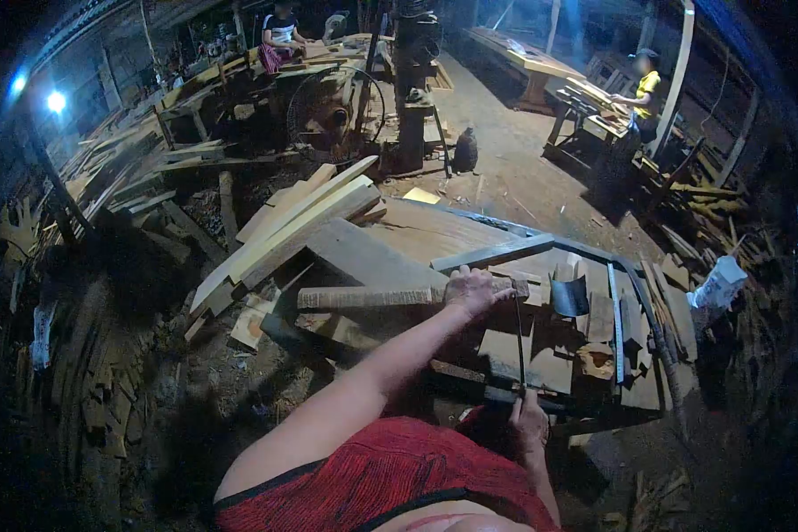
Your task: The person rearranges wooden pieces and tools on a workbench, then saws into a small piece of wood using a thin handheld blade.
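My left hand [473,293] is closed over a wooden bar [363,299] that lies crosswise on the workbench, pressing near its right end. The bar's short end sticks out just past my fingers. Lower down, my right hand [529,418] is wrapped around the handle of a long thin dark-bladed tool [520,346]. Its blade points away from me, seen edge-on, and its far tip reaches the bar's right end beside my left hand. Whether the blade has teeth cannot be made out. Flat boards [528,359] lie under the blade.
A dark curved sheet [569,297], a metal ruler [616,324] and wood offcuts [596,360] lie at the right. Long planks [301,226] are stacked at the left. Beyond stand a large fan [335,115] and a post [410,115]. Two people [279,40] [645,93] work farther back.
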`<action>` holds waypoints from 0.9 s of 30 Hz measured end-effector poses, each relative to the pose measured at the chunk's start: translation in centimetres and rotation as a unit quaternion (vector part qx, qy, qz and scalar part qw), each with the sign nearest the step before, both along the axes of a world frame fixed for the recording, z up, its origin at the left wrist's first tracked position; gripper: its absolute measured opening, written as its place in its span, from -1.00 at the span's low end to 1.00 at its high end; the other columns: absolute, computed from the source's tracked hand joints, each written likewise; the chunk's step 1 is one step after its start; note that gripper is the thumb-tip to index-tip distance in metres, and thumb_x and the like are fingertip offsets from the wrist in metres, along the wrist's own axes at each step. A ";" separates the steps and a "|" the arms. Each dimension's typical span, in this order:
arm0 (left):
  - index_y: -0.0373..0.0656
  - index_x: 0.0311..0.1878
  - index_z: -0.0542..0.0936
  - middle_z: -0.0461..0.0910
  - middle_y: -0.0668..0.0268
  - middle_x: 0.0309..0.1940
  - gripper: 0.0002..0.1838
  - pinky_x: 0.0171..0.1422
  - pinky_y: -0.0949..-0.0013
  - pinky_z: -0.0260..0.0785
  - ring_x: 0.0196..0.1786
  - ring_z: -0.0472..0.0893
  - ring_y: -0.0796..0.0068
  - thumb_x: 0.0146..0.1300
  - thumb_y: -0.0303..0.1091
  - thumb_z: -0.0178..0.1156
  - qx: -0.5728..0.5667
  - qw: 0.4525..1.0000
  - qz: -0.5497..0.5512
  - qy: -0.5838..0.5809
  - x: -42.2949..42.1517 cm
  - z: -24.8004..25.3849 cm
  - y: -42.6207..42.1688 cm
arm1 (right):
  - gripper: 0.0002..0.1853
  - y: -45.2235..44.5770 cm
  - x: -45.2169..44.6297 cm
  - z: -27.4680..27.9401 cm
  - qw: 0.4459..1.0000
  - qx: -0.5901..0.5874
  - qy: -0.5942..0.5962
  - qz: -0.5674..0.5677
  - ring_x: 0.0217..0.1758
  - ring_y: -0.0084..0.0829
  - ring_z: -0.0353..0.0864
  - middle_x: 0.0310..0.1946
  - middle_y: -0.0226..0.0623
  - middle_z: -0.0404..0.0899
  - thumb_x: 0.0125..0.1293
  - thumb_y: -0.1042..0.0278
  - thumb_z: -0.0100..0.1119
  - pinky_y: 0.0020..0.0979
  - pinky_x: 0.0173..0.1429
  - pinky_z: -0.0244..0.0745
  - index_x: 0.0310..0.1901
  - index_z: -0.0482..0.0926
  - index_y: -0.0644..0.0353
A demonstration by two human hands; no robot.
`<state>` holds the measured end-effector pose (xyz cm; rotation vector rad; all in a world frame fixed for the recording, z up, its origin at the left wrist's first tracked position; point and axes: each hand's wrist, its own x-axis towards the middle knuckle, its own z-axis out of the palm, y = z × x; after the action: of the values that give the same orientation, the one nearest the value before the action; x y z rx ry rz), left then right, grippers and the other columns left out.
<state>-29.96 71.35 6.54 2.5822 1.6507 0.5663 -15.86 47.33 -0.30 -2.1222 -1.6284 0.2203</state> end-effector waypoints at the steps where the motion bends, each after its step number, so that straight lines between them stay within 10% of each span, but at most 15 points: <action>1: -0.13 -0.38 0.58 0.58 0.16 -0.45 -0.30 -0.22 0.12 0.39 -0.25 0.53 0.16 -0.02 0.42 -0.05 -0.002 1.000 0.000 -0.001 0.0 0.0 0.0 | -0.80 -0.5 -0.2 0.1 1.000 -0.013 -0.014 -0.007 -0.43 0.01 0.53 -0.54 0.01 0.50 0.22 0.33 -0.07 -0.03 -0.39 0.38 -0.14 0.38 0.18; 13: -0.17 -0.36 0.59 0.59 0.13 -0.43 -0.29 -0.18 0.20 0.36 -0.24 0.55 0.19 -0.01 0.41 -0.06 -0.020 1.000 -0.002 -0.006 0.0 0.6 0.0 | -0.84 13.4 -0.3 2.0 0.992 0.052 -0.111 0.029 -0.51 -0.13 0.55 -0.57 -0.05 0.49 0.21 0.32 -0.05 -0.19 -0.51 0.44 -0.25 0.42 0.19; 19: -0.16 -0.33 0.59 0.59 0.16 -0.38 -0.29 -0.13 0.20 0.35 -0.20 0.53 0.18 -0.02 0.41 -0.05 -0.036 0.999 0.001 -0.021 -0.1 1.1 -0.4 | -0.80 5.7 1.8 -1.8 0.977 -0.039 -0.198 0.066 -0.50 -0.10 0.55 -0.52 -0.01 0.51 0.19 0.33 -0.04 -0.14 -0.47 0.44 -0.20 0.43 0.21; 27: -0.13 -0.38 0.61 0.59 0.16 -0.42 -0.31 -0.21 0.15 0.38 -0.22 0.53 0.16 0.01 0.40 -0.06 0.027 0.999 -0.007 -0.028 -0.2 -0.1 -0.2 | -0.75 1.8 0.9 1.7 0.999 -0.039 -0.032 0.018 -0.45 0.06 0.51 -0.49 0.02 0.51 0.24 0.28 -0.12 -0.04 -0.40 0.39 -0.08 0.40 0.14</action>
<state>-30.11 71.12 6.47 2.5875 1.6199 0.6855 -14.99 49.09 1.35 -2.1791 -1.7226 0.2317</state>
